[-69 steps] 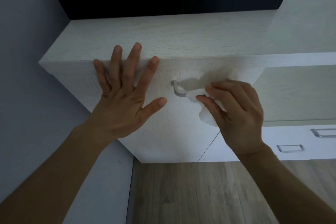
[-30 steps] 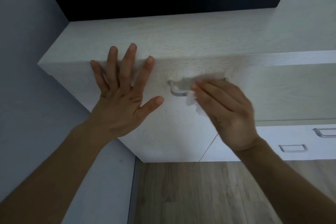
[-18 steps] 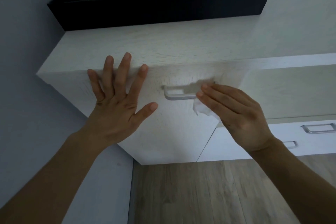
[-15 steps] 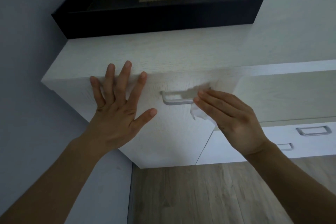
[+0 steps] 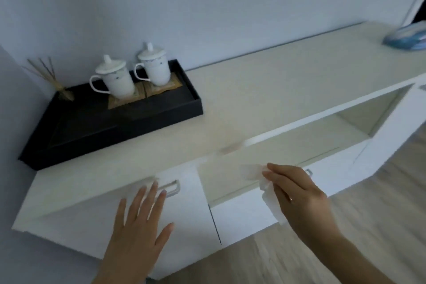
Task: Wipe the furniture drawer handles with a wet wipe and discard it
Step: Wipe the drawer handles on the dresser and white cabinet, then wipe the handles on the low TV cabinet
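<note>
A white wet wipe [image 5: 272,200] hangs crumpled from my right hand [image 5: 297,196], which pinches it in front of the open shelf, away from the left handle. The metal drawer handle [image 5: 171,188] sits on the white cabinet's left front [image 5: 189,219]. My left hand [image 5: 140,221] lies flat against that front with fingers spread, its fingertips just left of the handle. Another small handle [image 5: 309,172] peeks out behind my right hand.
A black tray [image 5: 161,115] with two lidded white cups [image 5: 116,80] and reed sticks stands on the cabinet top at the left. A blue object [image 5: 405,38] lies at the far right. An open shelf [image 5: 322,136] runs under the top. Wooden floor lies below.
My head has lifted, so the cabinet top and wall have come into view. My right hand has left the left handle and moved right with the wipe. My left hand stays on the front.
</note>
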